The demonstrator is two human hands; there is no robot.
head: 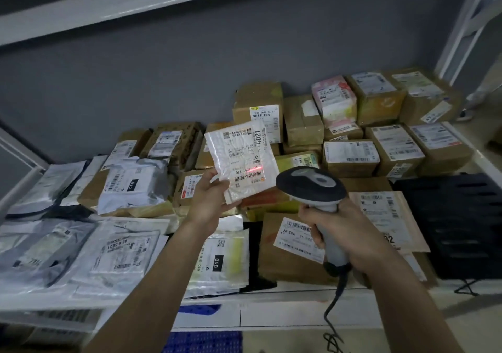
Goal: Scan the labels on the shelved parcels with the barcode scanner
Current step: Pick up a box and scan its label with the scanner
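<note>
Above the cardboard boxes (350,157), left hand (209,197) pinches a crinkly plastic mailer (241,159); right hand (339,230) grips the pistol-shaped scanner (312,186).

White shelf (285,295) under piled parcels (350,157)

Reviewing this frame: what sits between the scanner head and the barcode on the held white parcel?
Nothing. In the head view the stretch from the barcode scanner to the white parcel is bare, and a red scan line falls on its label. The left hand grips the parcel's lower corner.
</note>
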